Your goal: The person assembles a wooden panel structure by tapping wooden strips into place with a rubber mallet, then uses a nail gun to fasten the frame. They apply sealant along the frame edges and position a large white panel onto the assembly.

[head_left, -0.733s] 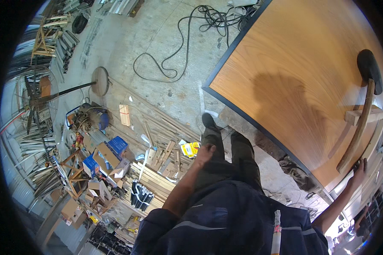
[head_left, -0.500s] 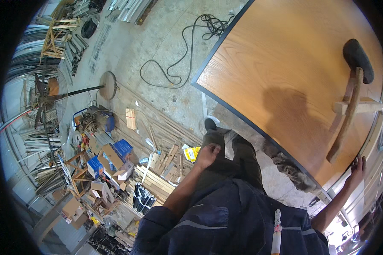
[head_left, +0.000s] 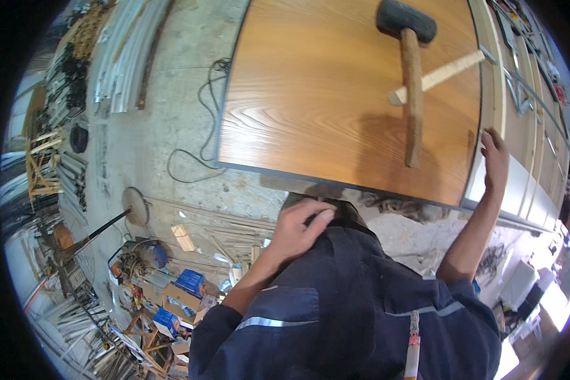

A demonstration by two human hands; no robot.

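Note:
A large wood-grain panel (head_left: 297, 95) with dark edging lies flat before me. On it rests a mallet (head_left: 413, 126) with a black head and a wooden handle. The handle crosses a pale wooden strip (head_left: 453, 71). My right hand (head_left: 496, 161) is at the panel's right edge, fingers extended and holding nothing visible; whether the fingertips touch the edge is unclear. In front of my body, short of the panel's near edge, my left hand (head_left: 301, 228) has its fingers curled in toward the thumb. Anything inside that curl is hidden.
Beyond the panel's right side run long pale frame pieces (head_left: 487, 38). A black cable (head_left: 190, 158) lies on the concrete floor to the left. A standing fan's round base (head_left: 135, 206), blue boxes (head_left: 189, 282) and stacked metal profiles (head_left: 123, 57) fill the left side.
My view has turned to the right, so panel and mallet sit farther left in it. My right hand has moved farther along the panel's right edge. The left hand stays curled near my body.

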